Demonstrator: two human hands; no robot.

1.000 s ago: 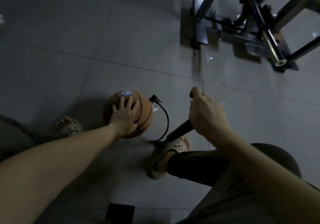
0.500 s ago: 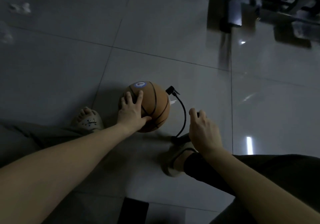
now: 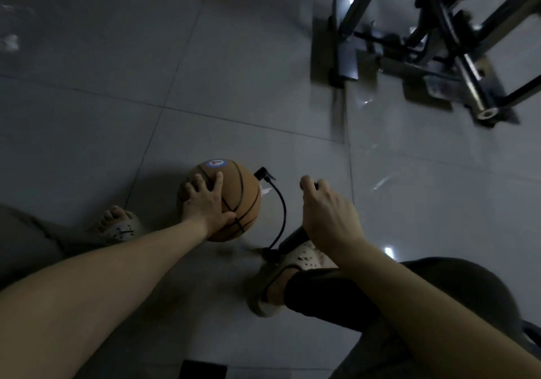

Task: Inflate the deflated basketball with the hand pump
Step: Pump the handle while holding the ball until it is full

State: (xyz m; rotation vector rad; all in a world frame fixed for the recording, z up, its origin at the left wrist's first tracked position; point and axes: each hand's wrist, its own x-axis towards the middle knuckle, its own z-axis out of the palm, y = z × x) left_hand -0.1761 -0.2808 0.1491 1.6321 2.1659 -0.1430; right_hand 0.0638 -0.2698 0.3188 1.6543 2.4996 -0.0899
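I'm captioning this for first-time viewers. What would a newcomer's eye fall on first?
The round orange basketball on the grey tiled floor, low centre, with the left hand spread on it. Right of it, the right hand grips the black hand pump, its thin black hose curving toward the ball. A dark metal frame fills the upper right.

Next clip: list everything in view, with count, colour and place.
basketball: one, orange, on the floor, centre
pump: one, black, by the right foot
hose: one, black, curving from pump base toward basketball
metal frame: one, dark, top right
flat object: one, black, bottom edge
floor: one, grey tiles, throughout
sandals: two, pale, on the feet
left hand: one, resting on the basketball
right hand: one, gripping the pump handle
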